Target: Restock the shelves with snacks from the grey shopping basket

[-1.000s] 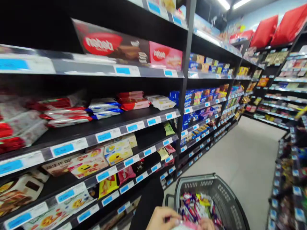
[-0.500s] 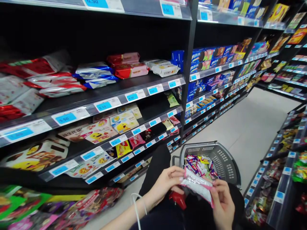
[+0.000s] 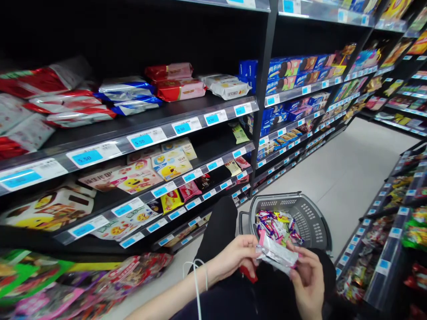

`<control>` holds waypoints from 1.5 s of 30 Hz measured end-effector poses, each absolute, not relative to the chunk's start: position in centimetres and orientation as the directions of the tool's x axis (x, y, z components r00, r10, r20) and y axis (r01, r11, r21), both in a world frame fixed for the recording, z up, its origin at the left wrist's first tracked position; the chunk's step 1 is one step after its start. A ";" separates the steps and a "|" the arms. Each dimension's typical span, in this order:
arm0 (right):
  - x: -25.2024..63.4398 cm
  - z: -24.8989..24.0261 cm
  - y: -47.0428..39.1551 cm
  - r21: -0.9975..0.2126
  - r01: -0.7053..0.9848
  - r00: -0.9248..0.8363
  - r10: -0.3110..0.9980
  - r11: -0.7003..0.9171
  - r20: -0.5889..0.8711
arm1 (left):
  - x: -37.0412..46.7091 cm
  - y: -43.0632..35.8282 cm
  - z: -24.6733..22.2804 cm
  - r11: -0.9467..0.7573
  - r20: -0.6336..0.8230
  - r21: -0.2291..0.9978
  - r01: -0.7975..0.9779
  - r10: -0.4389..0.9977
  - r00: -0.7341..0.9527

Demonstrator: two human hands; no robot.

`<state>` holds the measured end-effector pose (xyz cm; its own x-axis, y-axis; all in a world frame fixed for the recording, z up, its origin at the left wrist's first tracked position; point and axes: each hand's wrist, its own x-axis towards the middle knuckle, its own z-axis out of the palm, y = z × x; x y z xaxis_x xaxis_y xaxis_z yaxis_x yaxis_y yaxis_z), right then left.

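Observation:
A small snack packet [image 3: 278, 253], silvery white with pink edges, is stretched between my two hands above my lap. My left hand [image 3: 236, 255] pinches its left end, and a white cord loops round that wrist. At the packet's right end, my right hand [image 3: 308, 275] grips with thumb and fingers. Under my left hand shows a red object [image 3: 249, 274], partly hidden, whose kind I cannot make out. Just beyond the packet, a grey shopping basket [image 3: 312, 222] stands on the floor with several small wrapped sweets [image 3: 276, 222] in it.
To my left rises a black shelf unit with price labels [image 3: 143, 138], carrying biscuit packs [image 3: 182, 89] and snack boxes [image 3: 171, 163]. Blue biscuit boxes [image 3: 282, 73] stand farther along. Bagged goods [image 3: 126, 280] lie low at left. A pale aisle floor [image 3: 363, 155] runs ahead between shelves.
The packet has turned in my hands, showing more of its silvery side. My right hand has shifted slightly left. The camera view has moved slightly.

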<state>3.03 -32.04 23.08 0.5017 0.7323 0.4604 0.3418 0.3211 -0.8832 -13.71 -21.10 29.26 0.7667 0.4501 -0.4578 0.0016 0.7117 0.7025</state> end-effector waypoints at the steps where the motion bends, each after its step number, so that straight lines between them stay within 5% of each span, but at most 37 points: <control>1: 2.9 23.4 -32.0 -0.830 0.454 0.448 0.722 0.324 0.526 | -13.6 -21.2 29.4 0.707 -0.442 0.708 -0.004 0.447 0.778; 4: 2.9 25.0 -31.7 -0.552 0.779 0.220 0.695 0.298 0.685 | -13.4 -21.5 29.8 0.719 -0.412 0.695 -0.013 0.412 0.813; 8: 3.2 27.5 -31.6 -0.278 0.930 0.020 0.721 0.241 0.692 | -13.3 -21.5 30.2 0.740 -0.388 0.671 -0.048 0.406 0.828; 19: 2.9 28.5 -31.8 -0.182 0.926 -0.108 0.695 0.330 0.711 | -13.1 -21.1 30.6 0.674 -0.352 0.738 0.033 0.343 0.871; 25: 2.7 28.5 -31.3 0.006 0.935 -0.249 0.646 0.355 0.721 | -12.8 -21.0 30.4 0.603 -0.347 0.797 0.034 0.411 0.843; 28: 2.3 28.1 -31.0 -0.034 0.950 -0.196 0.677 0.311 0.710 | -12.8 -20.9 30.6 0.497 -0.327 0.865 0.065 0.461 0.825; 35: 1.5 27.9 -30.4 -0.470 0.871 0.153 0.834 0.139 0.530 | -13.2 -20.4 31.1 0.421 -0.319 0.900 0.112 0.460 0.828; 39: 1.1 27.7 -30.2 -0.467 0.865 0.130 0.817 0.183 0.562 | -13.1 -19.7 31.4 0.411 -0.350 0.895 0.171 0.412 0.842; 45: 0.8 27.2 -30.2 -0.495 0.837 0.101 0.822 0.235 0.561 | -12.4 -19.9 30.9 0.336 -0.354 0.922 0.192 0.534 0.767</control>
<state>0.79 -30.23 27.16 0.1015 0.8216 0.5609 0.8365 0.2347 -0.4951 -12.37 -19.89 30.91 0.7674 0.5343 -0.3545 0.1921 0.3359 0.9221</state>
